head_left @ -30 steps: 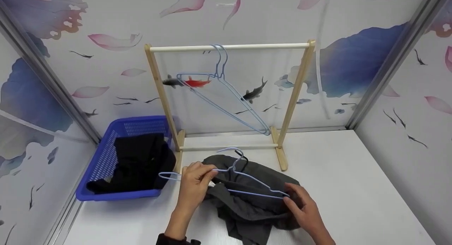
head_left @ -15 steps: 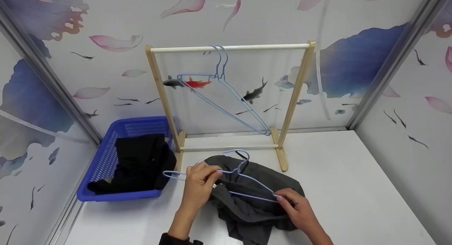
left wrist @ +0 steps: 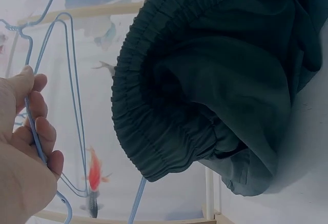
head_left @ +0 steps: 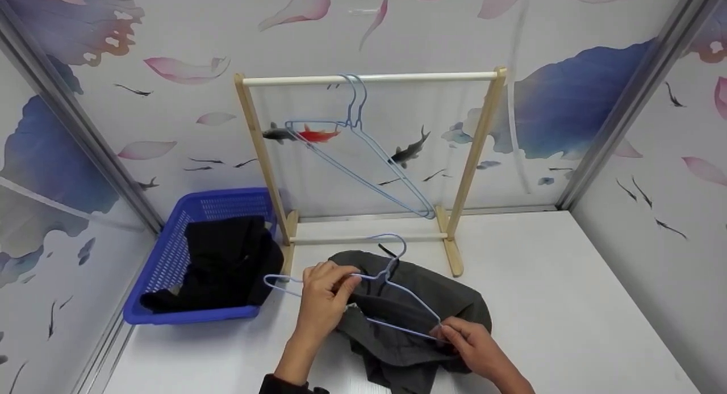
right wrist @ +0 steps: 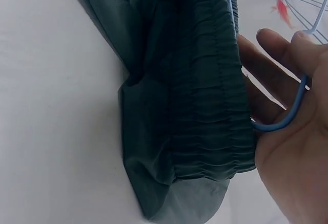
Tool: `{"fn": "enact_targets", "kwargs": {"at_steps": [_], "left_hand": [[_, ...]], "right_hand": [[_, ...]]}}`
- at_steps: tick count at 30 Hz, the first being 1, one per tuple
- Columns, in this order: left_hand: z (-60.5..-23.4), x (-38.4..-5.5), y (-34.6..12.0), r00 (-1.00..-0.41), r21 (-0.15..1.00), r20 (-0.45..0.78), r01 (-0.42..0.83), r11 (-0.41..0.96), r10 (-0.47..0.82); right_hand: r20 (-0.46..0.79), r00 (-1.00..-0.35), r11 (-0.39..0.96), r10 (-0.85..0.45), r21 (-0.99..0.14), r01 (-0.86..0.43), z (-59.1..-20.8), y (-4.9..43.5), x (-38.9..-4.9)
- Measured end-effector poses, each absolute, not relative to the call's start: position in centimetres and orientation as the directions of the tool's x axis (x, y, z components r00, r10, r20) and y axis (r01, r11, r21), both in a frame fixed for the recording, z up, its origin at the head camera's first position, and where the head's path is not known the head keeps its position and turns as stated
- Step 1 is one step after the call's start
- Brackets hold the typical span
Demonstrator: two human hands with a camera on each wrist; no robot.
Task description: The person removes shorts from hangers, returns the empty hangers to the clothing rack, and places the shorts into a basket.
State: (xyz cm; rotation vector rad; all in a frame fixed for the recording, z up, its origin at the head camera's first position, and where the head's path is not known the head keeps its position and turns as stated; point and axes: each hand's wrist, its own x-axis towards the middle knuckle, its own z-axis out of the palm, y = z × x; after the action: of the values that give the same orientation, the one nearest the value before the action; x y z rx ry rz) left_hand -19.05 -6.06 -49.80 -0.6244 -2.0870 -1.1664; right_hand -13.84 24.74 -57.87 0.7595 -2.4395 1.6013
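Note:
A pale blue wire hanger [head_left: 397, 327] is held between both hands, its hook pointing up. My left hand [head_left: 322, 297] grips its left shoulder; in the left wrist view the fingers curl round the wire. My right hand [head_left: 468, 343] holds the hanger's right end, thumb against the wire. Below lie dark grey trousers [head_left: 448, 292], bunched on the table. Their elastic waistband [right wrist: 215, 106] runs right beside the right hand's fingers, and the hanger's bottom bar passes across the opening. In the left wrist view the gathered waistband [left wrist: 133, 126] gapes open.
Behind stands a wooden clothes rack [head_left: 420, 76] with a white rail. Two blue hangers [head_left: 365, 93] hang from it. To the left, a blue plastic basket [head_left: 187, 317] holds black clothing [head_left: 221, 263]. Printed wall panels enclose the white table [head_left: 579, 303].
My right hand has moved left and then lower, and the hanger's right end has dipped with it. The hook has shifted right. My left hand has kept its grip, drifting slightly right.

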Motion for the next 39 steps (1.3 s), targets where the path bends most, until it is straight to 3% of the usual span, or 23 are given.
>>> {"fn": "enact_targets", "kwargs": {"at_steps": [6,14,28,39], "left_hand": [[-50.0,-18.9,-6.1,-0.664,0.531,0.744,0.659,0.534,0.08],[-50.5,-18.5,-5.9,-0.59,0.436,0.803,0.674,0.597,0.079],[-52.5,-17.4,-5.6,-0.715,0.56,0.694,0.612,0.558,0.088],[-53.7,-16.9,-5.3,-0.77,0.592,0.625,0.577,0.563,0.132]], "right_hand": [[0.434,-0.863,0.365,-0.259,-0.783,-0.504,-58.0,24.4,-13.7],[0.435,-0.896,0.407,-0.087,-0.806,-0.43,-58.0,24.0,-13.6],[0.365,-0.931,0.435,0.009,-0.84,-0.325,-57.3,24.6,-13.0],[0.333,-0.941,0.391,0.062,-0.875,-0.284,-55.7,25.8,-12.8]]}}
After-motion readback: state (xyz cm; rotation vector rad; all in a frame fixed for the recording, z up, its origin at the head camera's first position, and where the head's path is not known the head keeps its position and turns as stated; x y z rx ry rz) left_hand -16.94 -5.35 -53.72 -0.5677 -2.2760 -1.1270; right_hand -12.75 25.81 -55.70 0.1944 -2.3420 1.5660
